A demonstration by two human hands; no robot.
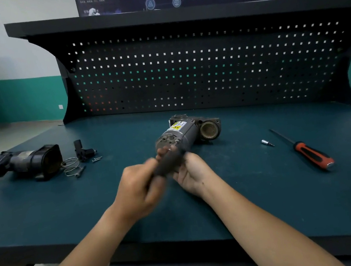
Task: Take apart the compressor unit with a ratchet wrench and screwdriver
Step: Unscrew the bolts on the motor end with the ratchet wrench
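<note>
The left hand [139,182] and right hand [190,173] both curl around a blurred dark handle [167,163] by the grey cylindrical compressor [182,133]; open green benchtop [254,189] lies either side.

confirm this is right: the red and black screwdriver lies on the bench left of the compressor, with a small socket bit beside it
Wrong side: the head view shows the screwdriver lying on the bench right of the compressor, not left. The small socket bit is beside it, as you said.

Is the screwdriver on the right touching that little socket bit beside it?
Apart. The head view shows a strip of bare bench top between the shaft of the screwdriver and the socket bit.
</note>
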